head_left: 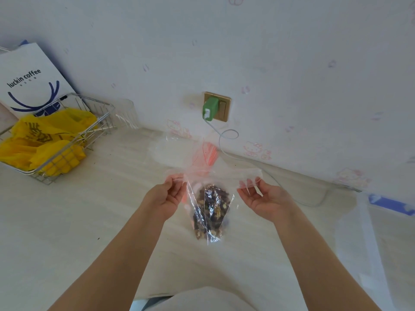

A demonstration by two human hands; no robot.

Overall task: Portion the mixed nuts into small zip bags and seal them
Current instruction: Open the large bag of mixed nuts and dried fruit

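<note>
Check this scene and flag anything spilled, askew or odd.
Nothing is spilled. The nuts sit inside the clear bag, which both hands hold up by its top corners. A few dark specks dot the table; too small to identify. The wire basket sits tilted against the wall.

Soft, even daylight fills the room, bright and slightly cool, with no hard shadows anywhere on the pale table [67,221]. The wall [292,52] looks washed out, its pink prints faint. Small glints catch the creases of the clear bag [210,212]. The wide lens bows the table's far edge and stretches the corners. Everything is a little soft, with smeared fine detail.
</note>
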